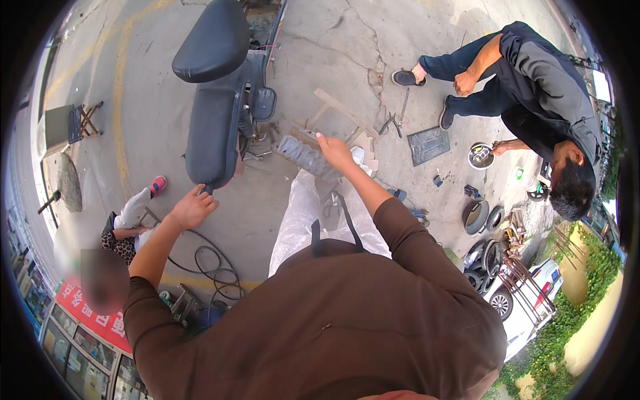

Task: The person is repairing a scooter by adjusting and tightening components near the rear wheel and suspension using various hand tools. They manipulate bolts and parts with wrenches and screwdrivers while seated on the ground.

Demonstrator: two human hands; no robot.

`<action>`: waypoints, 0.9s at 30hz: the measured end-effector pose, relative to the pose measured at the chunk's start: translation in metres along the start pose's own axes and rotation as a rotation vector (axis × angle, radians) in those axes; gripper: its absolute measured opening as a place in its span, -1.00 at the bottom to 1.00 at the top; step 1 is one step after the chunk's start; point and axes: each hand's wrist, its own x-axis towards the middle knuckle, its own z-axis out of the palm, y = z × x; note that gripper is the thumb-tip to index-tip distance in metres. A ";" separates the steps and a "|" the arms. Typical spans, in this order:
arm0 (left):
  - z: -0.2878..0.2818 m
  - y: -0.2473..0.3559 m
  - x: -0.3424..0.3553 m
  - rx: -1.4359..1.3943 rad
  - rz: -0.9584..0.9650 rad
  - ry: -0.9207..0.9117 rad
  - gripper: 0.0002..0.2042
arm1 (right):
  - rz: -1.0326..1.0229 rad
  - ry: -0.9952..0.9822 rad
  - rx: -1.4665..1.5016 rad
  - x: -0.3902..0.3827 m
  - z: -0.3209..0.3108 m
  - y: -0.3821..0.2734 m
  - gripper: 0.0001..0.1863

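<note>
A black scooter seat (215, 133) with a padded backrest (210, 41) stands at upper left. My left hand (193, 208) has its fingers curled on the near end of the seat, at a small dark part there. At centre, my right hand (333, 150) grips a worn grey rectangular piece (300, 157), held above my white-clad legs; what exactly this piece is, I cannot tell. Wooden strips (327, 100) lie on the ground beyond it, with pliers (389, 125) and a dark square tray (429, 145) to their right.
A person in dark clothes (547, 93) bends at right, a hand over a round bowl (480, 155). Another person (133, 223) sits at left. A coiled hose (220, 273), tyres (475, 215), a folding stool (73, 125) and a white car (523, 307) lie around me.
</note>
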 end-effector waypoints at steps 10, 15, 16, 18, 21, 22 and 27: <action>0.024 0.177 0.128 -0.733 -0.865 0.582 -0.68 | -0.215 -0.503 -0.279 0.100 -0.025 0.035 -0.36; 0.026 0.312 0.264 -1.149 -1.673 0.876 -0.75 | -0.346 -0.542 -0.448 0.153 -0.025 0.080 -0.40; 0.012 0.327 0.289 -1.152 -1.812 0.903 -0.76 | -0.339 -0.554 -0.454 0.161 -0.020 0.095 -0.42; 0.009 0.352 0.346 -1.146 -2.025 0.888 -0.78 | -0.376 -0.574 -0.581 0.177 -0.012 0.120 -0.53; 0.000 0.310 0.395 -1.457 -1.763 0.882 -0.78 | -0.517 -0.615 -0.765 0.201 0.003 0.156 -0.62; 0.016 0.295 0.407 -1.489 -1.568 0.915 -0.77 | -0.583 -0.629 -0.828 0.210 0.008 0.167 -0.63; 0.154 0.205 0.453 -1.884 -1.522 0.870 -0.76 | -0.652 -0.795 -0.983 0.246 0.055 0.237 -0.76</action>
